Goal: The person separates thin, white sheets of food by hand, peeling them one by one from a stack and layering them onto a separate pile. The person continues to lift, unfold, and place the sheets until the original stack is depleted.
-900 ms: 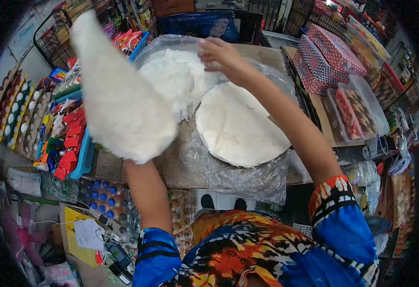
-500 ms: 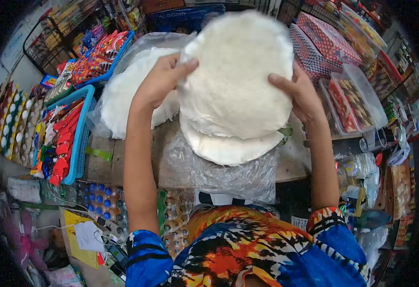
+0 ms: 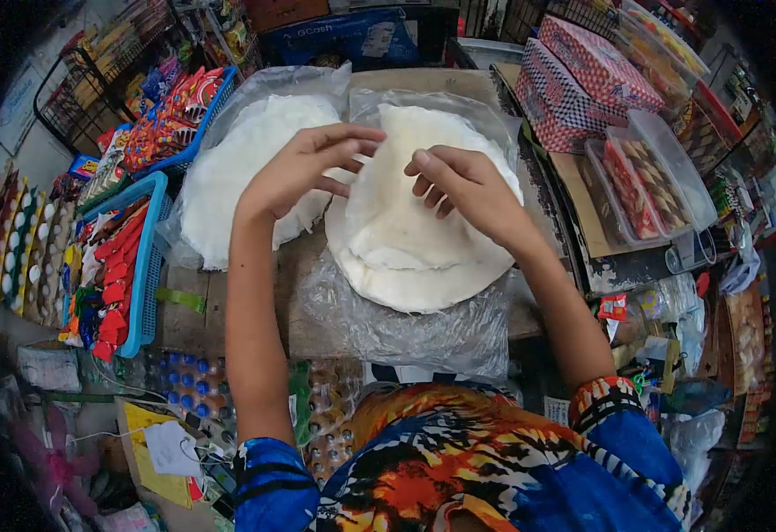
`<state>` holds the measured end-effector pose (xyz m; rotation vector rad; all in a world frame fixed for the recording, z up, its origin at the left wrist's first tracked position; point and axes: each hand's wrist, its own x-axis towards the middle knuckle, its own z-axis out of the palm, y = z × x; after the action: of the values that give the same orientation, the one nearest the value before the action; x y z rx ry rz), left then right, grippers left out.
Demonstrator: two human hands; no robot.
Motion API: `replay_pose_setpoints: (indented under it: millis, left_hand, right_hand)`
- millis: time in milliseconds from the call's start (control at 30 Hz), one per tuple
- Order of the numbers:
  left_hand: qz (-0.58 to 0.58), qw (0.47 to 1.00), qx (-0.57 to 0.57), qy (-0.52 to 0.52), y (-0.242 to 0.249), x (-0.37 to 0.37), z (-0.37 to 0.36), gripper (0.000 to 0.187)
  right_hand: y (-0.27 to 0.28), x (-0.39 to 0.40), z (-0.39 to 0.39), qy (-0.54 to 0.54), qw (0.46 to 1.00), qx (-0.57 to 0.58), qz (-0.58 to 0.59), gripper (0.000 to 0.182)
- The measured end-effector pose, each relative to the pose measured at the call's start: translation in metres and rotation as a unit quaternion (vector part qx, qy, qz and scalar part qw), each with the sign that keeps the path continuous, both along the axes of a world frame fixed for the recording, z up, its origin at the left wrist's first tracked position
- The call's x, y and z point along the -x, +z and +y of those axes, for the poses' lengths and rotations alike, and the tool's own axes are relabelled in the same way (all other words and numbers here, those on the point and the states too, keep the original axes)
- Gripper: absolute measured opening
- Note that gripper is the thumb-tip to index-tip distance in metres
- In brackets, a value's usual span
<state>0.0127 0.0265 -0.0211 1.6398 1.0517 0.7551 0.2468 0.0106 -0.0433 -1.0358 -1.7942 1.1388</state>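
Observation:
A stack of thin, round white wrappers (image 3: 423,279), like spring-roll wrappers, lies on clear plastic (image 3: 388,332) in the middle of the wooden table (image 3: 264,306). Its upper layer has an uneven edge and sits further back than the lowest round. Over the stack's left side is my left hand (image 3: 313,168), fingers spread and holding nothing visible. My right hand (image 3: 472,191) hovers over the right side, its fingers loosely curled and apart, with nothing visible in them. A second pile of white wrappers (image 3: 233,182) rests in a plastic bag just left of my left hand.
Blue baskets of packaged goods (image 3: 144,301) and egg trays (image 3: 20,239) line the left. On the right stand checkered boxes (image 3: 574,93) and clear plastic containers (image 3: 663,182). Bottles with blue caps (image 3: 188,381) are below the table's front edge.
The wrappers that both hands were lifting now lie on the stack. My hands have let go; the right one has moved inward, to the left.

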Motion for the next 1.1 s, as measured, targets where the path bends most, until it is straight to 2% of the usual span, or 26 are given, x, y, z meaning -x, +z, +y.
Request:
replay_pose_setpoints:
  millis: [67,100,167,200,267,433,533,600,633,700,833,900,933,1000,1033,1100]
  left_hand:
    - [0.005,1.000,-0.006,0.007,-0.002,-0.013,-0.003,0.039]
    - [0.015,0.999,-0.035,-0.007,-0.007,-0.017,-0.002,0.041]
    - [0.053,0.992,-0.114,-0.023,-0.020,-0.027,0.005,0.046]
    - [0.053,0.992,-0.115,-0.022,-0.021,-0.030,0.004,0.046]
    - [0.102,0.981,-0.160,0.043,-0.023,-0.035,0.000,0.047]
    - [0.158,0.967,-0.174,0.100,-0.021,-0.042,-0.003,0.049]
    - [0.098,0.984,-0.126,0.083,-0.021,-0.037,-0.001,0.038]
    - [0.019,0.999,-0.031,0.031,-0.023,-0.030,0.004,0.025]
    - [0.019,0.999,-0.032,0.031,-0.025,-0.028,0.005,0.025]
    - [0.059,0.993,-0.084,0.063,-0.028,-0.026,0.007,0.016]
    - [0.070,0.983,-0.136,0.098,-0.028,-0.026,0.007,0.014]
    - [0.197,0.927,-0.239,0.212,-0.022,-0.022,0.006,0.014]
    - [0.197,0.927,-0.240,0.210,-0.022,-0.021,0.007,0.014]
    - [0.068,0.968,-0.135,0.200,-0.020,-0.020,0.009,0.017]
    - [0.007,0.982,-0.105,0.159,-0.021,-0.024,0.009,0.024]
    - [0.023,0.987,-0.093,0.127,-0.023,-0.037,0.005,0.025]
  right_hand:
    - [-0.003,0.007,0.007,0.005,0.989,0.133,0.061,0.042]
    - [-0.002,0.008,0.008,0.011,0.983,0.165,0.082,0.037]
    - [-0.018,0.006,0.015,0.016,0.984,0.154,0.089,0.033]
    - [-0.020,0.006,0.016,0.021,0.985,0.143,0.098,0.030]
    - [-0.022,0.003,0.016,0.029,0.980,0.158,0.118,0.026]
    - [-0.026,0.001,0.013,0.060,0.974,0.160,0.151,0.020]
    - [-0.028,0.000,0.013,0.062,0.977,0.144,0.141,0.019]
    - [-0.029,-0.001,0.013,0.044,0.983,0.117,0.133,0.020]
    - [-0.029,-0.001,0.013,0.044,0.983,0.117,0.133,0.020]
    - [-0.028,-0.002,0.011,0.049,0.983,0.114,0.137,0.022]
    - [-0.021,-0.006,0.010,0.041,0.986,0.118,0.111,0.024]
    - [-0.020,-0.010,0.010,0.018,0.987,0.118,0.108,0.025]
    - [-0.021,-0.010,0.010,0.016,0.987,0.117,0.108,0.025]
    - [-0.022,-0.008,0.010,-0.014,0.985,0.103,0.139,0.022]
    - [-0.022,-0.007,0.008,-0.014,0.985,0.102,0.140,0.022]
    - [-0.021,-0.004,0.005,0.026,0.983,0.096,0.154,0.018]
